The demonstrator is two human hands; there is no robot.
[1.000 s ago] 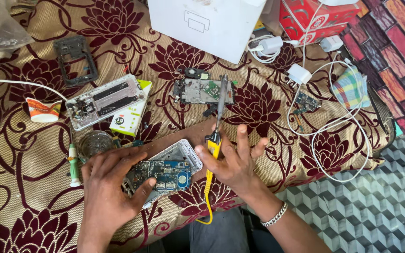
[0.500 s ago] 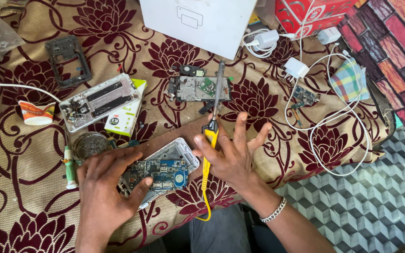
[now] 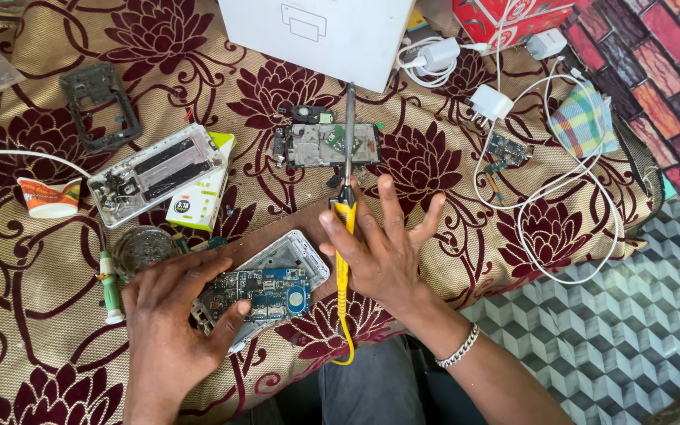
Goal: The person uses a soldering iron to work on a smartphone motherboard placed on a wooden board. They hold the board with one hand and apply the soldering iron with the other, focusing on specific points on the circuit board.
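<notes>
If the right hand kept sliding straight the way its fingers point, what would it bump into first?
The right hand points up the cloth, so it would probably meet the opened phone board lying just ahead, beside the soldering iron. Heights are hard to judge from above.

My left hand (image 3: 171, 315) lies palm down with the fingers curled in a loose grip. My right hand (image 3: 383, 248) is flat, fingers spread wide, wrist bent.
</notes>
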